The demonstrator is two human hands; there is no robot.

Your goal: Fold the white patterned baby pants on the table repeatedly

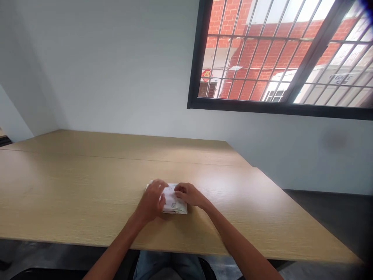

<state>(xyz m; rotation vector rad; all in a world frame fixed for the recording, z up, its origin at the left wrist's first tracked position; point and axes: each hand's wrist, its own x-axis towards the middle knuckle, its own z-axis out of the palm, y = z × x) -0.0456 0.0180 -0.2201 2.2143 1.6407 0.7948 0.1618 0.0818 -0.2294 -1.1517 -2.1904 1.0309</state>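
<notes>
A flat, white, roughly rectangular folded bundle point(171, 203) with small printed marks lies on the table in front of me. Whether it is cloth or a soft packet, I cannot tell. My left hand point(152, 199) is over its left side, slightly blurred, with the thumb apart from the curved fingers; it covers that end of the bundle. At the upper right part of the bundle is my right hand point(188, 193), its fingers bent and its thumb close to the fingertips, touching the white surface.
The wide light-wood table point(87, 194) stretches away to a pale wall point(116, 70), with a seam across its far part. A barred window point(262, 58) is at upper right. Below the near edge, my legs point(169, 266) and black chair parts show.
</notes>
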